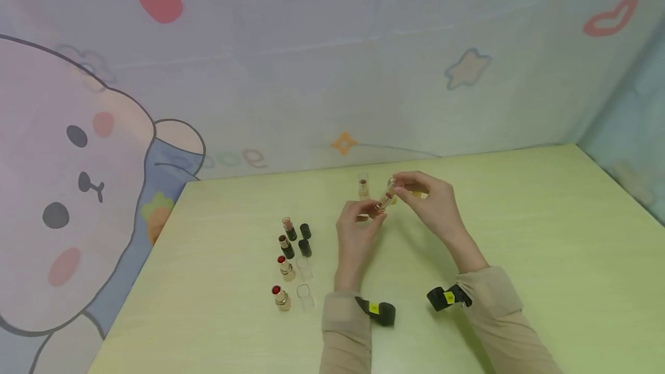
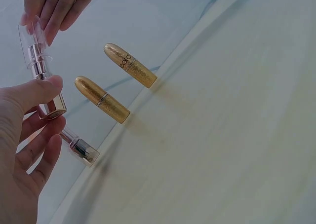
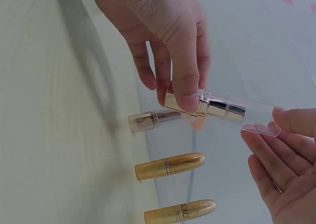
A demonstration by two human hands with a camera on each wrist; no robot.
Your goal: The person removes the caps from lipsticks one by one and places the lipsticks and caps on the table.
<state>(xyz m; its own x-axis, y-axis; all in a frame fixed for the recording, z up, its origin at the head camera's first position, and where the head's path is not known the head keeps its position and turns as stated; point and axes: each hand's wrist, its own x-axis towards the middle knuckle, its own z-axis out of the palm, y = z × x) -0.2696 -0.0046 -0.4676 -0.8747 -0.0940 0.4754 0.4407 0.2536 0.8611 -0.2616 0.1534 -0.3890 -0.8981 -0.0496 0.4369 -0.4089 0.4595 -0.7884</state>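
Between both hands a lipstick is held at a slant above the table. My left hand [image 1: 357, 235] pinches its gold base [image 2: 53, 107] between thumb and fingers. The right hand [image 1: 433, 204] grips the clear cap [image 3: 261, 116] by its far end, and the lipstick's shiny gold inner tube shows inside the cap's open end. Behind the hands stand a clear-capped lipstick [image 1: 363, 187] and two gold bullet-shaped lipsticks, one lettered [image 2: 131, 65] and the other plain [image 2: 102, 99]; the right hand partly hides these two in the head view.
Left of the hands, several uncapped lipsticks stand in a column, a red one [image 1: 281, 298] nearest. Beside them are two black caps, one at the back [image 1: 305, 231], and two clear caps, one in front [image 1: 305, 296]. A patterned curtain [image 1: 312, 74] hangs behind the table [image 1: 545, 235].
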